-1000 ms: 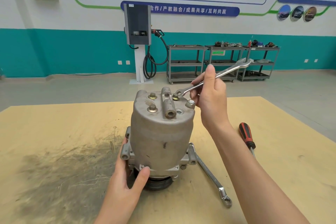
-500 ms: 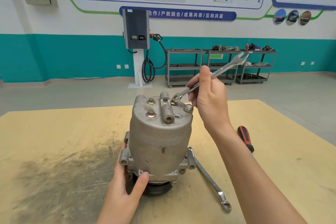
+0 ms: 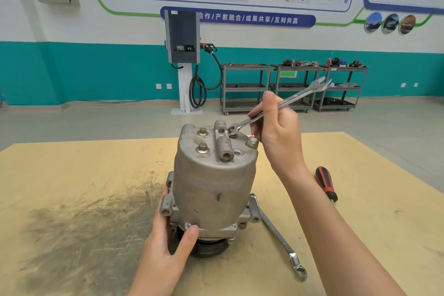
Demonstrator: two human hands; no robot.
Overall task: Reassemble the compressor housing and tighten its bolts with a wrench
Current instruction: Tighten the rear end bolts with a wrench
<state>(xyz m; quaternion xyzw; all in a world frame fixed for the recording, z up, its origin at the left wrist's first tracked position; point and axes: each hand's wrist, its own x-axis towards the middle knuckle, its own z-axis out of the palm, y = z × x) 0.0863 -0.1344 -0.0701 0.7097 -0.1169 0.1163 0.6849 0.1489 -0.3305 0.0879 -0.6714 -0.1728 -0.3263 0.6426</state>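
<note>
Now tightening: wrench on a top bolt

Housing looks assembled; step in hand is bolt tightening. Compressor (image 3: 213,190) stands upright on the wooden table (image 3: 72,175). Right hand (image 3: 278,132) pinches the wrench (image 3: 283,103) mid-shaft, its lower end seated on the far bolt (image 3: 232,134) beside the centre port; free end angles up to the right. Left hand (image 3: 165,243) grips the compressor base, thumb on the flange. Next likely needs a steady swing, head kept seated. Second wrench (image 3: 278,233) and screwdriver (image 3: 326,184) lie on the table.
</note>
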